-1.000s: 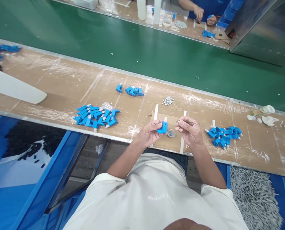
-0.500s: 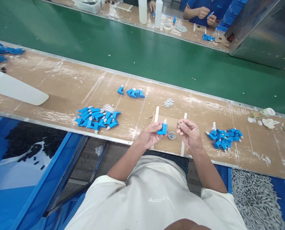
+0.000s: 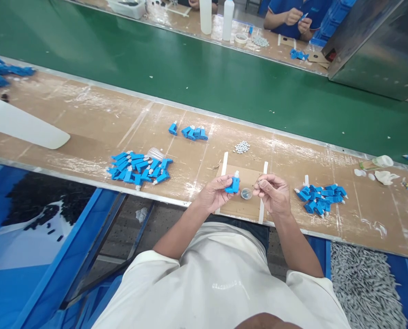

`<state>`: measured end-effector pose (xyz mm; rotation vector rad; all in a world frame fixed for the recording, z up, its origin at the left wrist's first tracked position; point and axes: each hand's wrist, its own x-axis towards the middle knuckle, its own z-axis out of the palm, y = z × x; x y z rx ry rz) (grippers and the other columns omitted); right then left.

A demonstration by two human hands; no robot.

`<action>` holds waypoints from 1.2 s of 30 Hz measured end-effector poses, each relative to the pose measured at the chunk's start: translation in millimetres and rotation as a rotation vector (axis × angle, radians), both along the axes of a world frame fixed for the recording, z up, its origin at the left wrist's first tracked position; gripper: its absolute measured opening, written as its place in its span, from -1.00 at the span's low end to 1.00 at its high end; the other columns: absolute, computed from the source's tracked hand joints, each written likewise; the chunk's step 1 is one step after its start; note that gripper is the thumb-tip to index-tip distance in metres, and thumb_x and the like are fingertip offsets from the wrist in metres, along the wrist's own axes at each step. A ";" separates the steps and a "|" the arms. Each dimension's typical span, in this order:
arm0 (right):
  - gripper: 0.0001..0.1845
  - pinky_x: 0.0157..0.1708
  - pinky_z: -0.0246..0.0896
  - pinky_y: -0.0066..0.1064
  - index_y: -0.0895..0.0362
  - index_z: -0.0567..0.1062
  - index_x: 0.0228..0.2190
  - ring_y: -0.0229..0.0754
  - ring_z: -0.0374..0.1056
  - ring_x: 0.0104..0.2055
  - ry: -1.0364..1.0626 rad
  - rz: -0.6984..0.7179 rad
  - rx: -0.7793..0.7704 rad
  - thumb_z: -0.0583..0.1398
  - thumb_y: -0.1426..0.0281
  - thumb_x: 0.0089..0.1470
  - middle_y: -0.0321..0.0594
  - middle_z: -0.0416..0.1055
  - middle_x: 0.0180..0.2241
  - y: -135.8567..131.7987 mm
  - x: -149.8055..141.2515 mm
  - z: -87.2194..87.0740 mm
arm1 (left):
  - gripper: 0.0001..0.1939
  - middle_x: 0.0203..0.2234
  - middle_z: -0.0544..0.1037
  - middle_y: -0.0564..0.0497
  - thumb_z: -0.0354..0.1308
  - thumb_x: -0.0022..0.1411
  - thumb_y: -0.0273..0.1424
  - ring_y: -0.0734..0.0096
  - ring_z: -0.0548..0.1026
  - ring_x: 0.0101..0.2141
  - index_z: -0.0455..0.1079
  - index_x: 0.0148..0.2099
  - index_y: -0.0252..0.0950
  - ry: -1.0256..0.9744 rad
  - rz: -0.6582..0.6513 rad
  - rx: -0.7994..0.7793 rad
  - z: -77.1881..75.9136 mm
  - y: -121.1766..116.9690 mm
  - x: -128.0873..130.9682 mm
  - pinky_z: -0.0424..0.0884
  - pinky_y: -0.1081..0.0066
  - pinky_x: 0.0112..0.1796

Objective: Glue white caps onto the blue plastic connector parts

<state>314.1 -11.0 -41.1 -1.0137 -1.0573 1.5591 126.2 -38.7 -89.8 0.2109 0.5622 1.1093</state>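
**Steady the blue piece, mind the fine pinch**

Your left hand [image 3: 213, 193] is clamped on a blue piece [image 3: 234, 185], thumb on one side and fingers on the other, with its white tip [image 3: 237, 174] pointing up and away from you. Hold it by the body, as now; a thumb that crept onto the tip would probably hide the very part you need to see.

Your right hand [image 3: 275, 194] is apart from the left, thumb and fingertips drawn close in a fine pinch. Whether they grip something tiny I cannot tell (it is too small to make out from up here). If they do, a light squeeze should serve better than a hard one, since a small part could spring away.

Between and just below your hands sits the small clear dish [image 3: 246, 198] on the cardboard pad [image 3: 238, 210]. Work around it: a low wrist could knock it. The little heap of pale beads [image 3: 241, 146] lies beyond the pad, clear of your forearms.

Brace both wrists, I'd suggest, and let the left be the still one. The blue heap [image 3: 322, 197] to your right is near that elbow's path, so move gently there.
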 end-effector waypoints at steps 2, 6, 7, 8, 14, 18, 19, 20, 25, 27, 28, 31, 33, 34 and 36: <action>-0.54 -0.68 0.40 -0.53 0.10 0.63 -0.50 -0.26 0.48 -0.64 -0.004 0.018 -0.001 0.60 0.06 -0.29 -0.26 0.57 -0.58 -1.1 0.6 0.1 | -0.73 -0.45 0.56 -0.03 0.47 0.03 -0.48 0.46 0.55 -0.43 0.52 -0.21 -0.41 -0.002 -0.007 0.011 1.0 -0.6 -0.4 0.46 0.53 -0.41; -0.54 -0.62 0.49 -0.46 0.10 0.65 -0.47 -0.20 0.53 -0.59 -0.026 0.051 -0.019 0.59 0.06 -0.27 -0.23 0.61 -0.55 -5.4 0.4 4.0 | -0.73 -0.44 0.57 -0.04 0.49 0.03 -0.44 0.45 0.54 -0.43 0.53 -0.23 -0.41 0.023 -0.017 0.037 7.1 -3.2 -2.0 0.45 0.52 -0.41; -0.54 -0.59 0.52 -0.44 0.10 0.66 -0.46 -0.18 0.55 -0.58 -0.034 0.062 -0.030 0.59 0.05 -0.27 -0.23 0.62 -0.54 -6.9 0.0 5.5 | -0.72 -0.44 0.57 -0.04 0.49 0.02 -0.43 0.46 0.54 -0.43 0.53 -0.24 -0.41 0.032 -0.015 0.044 9.3 -4.1 -2.3 0.46 0.52 -0.41; -0.54 -0.56 0.55 -0.42 0.11 0.66 -0.45 -0.16 0.56 -0.57 -0.043 0.074 -0.041 0.60 0.06 -0.28 -0.22 0.63 -0.52 -8.5 -0.6 7.1 | -0.71 -0.44 0.57 -0.03 0.51 0.01 -0.42 0.47 0.53 -0.44 0.53 -0.24 -0.40 0.043 -0.010 0.051 11.6 -5.1 -2.5 0.46 0.52 -0.40; -0.58 -0.46 0.61 -0.45 0.12 0.67 -0.38 -0.17 0.62 -0.48 -0.095 0.127 -0.042 0.55 0.07 -0.15 -0.19 0.66 -0.46 -18.4 -5.7 13.6 | -0.59 -0.47 0.56 0.04 0.60 -0.10 -0.31 0.55 0.48 -0.49 0.55 -0.25 -0.36 0.121 0.032 0.069 22.1 -9.9 -0.8 0.42 0.54 -0.42; -0.58 -0.47 0.60 -0.45 0.12 0.66 -0.37 -0.17 0.61 -0.46 -0.133 0.139 -0.020 0.52 0.05 -0.09 -0.20 0.64 -0.47 -23.4 -9.9 13.5 | -0.56 -0.46 0.57 0.05 0.61 -0.11 -0.23 0.53 0.47 -0.48 0.55 -0.26 -0.34 0.187 0.028 0.107 23.8 -11.8 0.2 0.38 0.51 -0.41; -0.58 -0.49 0.59 -0.45 0.12 0.66 -0.37 -0.18 0.61 -0.47 -0.134 0.135 -0.015 0.52 0.04 -0.08 -0.21 0.63 -0.48 -24.3 -10.8 13.0 | -0.55 -0.46 0.58 0.04 0.61 -0.11 -0.21 0.53 0.47 -0.48 0.56 -0.25 -0.34 0.205 0.029 0.122 24.1 -12.2 0.3 0.37 0.50 -0.41; -0.58 -0.50 0.58 -0.46 0.12 0.66 -0.37 -0.18 0.59 -0.48 -0.134 0.127 -0.012 0.51 0.04 -0.08 -0.22 0.62 -0.49 -25.0 -11.8 12.3 | -0.55 -0.46 0.58 0.04 0.61 -0.10 -0.20 0.53 0.46 -0.48 0.57 -0.25 -0.34 0.220 0.032 0.138 24.4 -12.5 0.3 0.35 0.50 -0.41; -0.62 -0.62 0.49 -0.52 0.12 0.67 -0.40 -0.28 0.49 -0.54 -0.125 0.075 0.011 0.52 0.08 -0.09 -0.27 0.54 -0.50 -26.8 -15.7 10.0 | -0.57 -0.48 0.57 0.03 0.61 -0.10 -0.18 0.52 0.44 -0.47 0.63 -0.27 -0.33 0.278 0.076 0.200 27.3 -13.7 0.5 0.35 0.47 -0.39; -0.64 -0.64 0.46 -0.53 0.11 0.68 -0.41 -0.30 0.45 -0.55 -0.128 0.061 0.017 0.52 0.09 -0.09 -0.27 0.50 -0.48 -27.1 -16.8 9.8 | -0.59 -0.49 0.56 0.04 0.62 -0.11 -0.18 0.50 0.45 -0.46 0.63 -0.29 -0.32 0.293 0.089 0.203 28.3 -13.9 0.5 0.37 0.46 -0.38; -0.65 -0.65 0.45 -0.52 0.10 0.69 -0.41 -0.31 0.43 -0.55 -0.130 0.057 0.020 0.52 0.09 -0.09 -0.27 0.49 -0.47 -27.3 -17.3 9.7 | -0.59 -0.49 0.55 0.04 0.62 -0.11 -0.18 0.49 0.46 -0.45 0.63 -0.29 -0.32 0.296 0.093 0.202 28.5 -14.0 0.5 0.38 0.45 -0.37; -0.67 -0.66 0.42 -0.52 0.09 0.69 -0.40 -0.32 0.40 -0.56 -0.134 0.053 0.035 0.51 0.10 -0.06 -0.28 0.46 -0.45 -27.8 -18.1 8.5 | -0.60 -0.45 0.57 0.03 0.62 -0.11 -0.19 0.45 0.50 -0.40 0.63 -0.29 -0.30 0.294 0.101 0.201 27.6 -14.3 0.6 0.42 0.44 -0.32; -0.68 -0.66 0.41 -0.51 0.08 0.70 -0.40 -0.33 0.38 -0.56 -0.140 0.046 0.044 0.51 0.11 -0.06 -0.28 0.45 -0.45 -28.0 -18.5 7.1 | -0.61 -0.42 0.59 0.02 0.62 -0.10 -0.19 0.44 0.52 -0.38 0.63 -0.28 -0.29 0.306 0.115 0.207 25.9 -14.4 0.9 0.43 0.43 -0.31; -0.68 -0.66 0.40 -0.51 0.08 0.70 -0.40 -0.33 0.38 -0.56 -0.144 0.041 0.048 0.50 0.10 -0.06 -0.28 0.45 -0.45 -28.1 -18.9 6.4 | -0.60 -0.41 0.60 0.01 0.61 -0.10 -0.18 0.43 0.52 -0.38 0.63 -0.28 -0.29 0.317 0.121 0.213 25.0 -14.5 1.1 0.43 0.42 -0.31; -0.68 -0.66 0.40 -0.50 0.08 0.70 -0.41 -0.33 0.37 -0.56 -0.156 0.027 0.059 0.51 0.10 -0.06 -0.27 0.45 -0.45 -28.0 -19.8 5.4 | -0.59 -0.40 0.62 -0.01 0.60 -0.08 -0.16 0.42 0.52 -0.40 0.63 -0.27 -0.30 0.343 0.135 0.231 23.3 -14.7 1.8 0.42 0.42 -0.34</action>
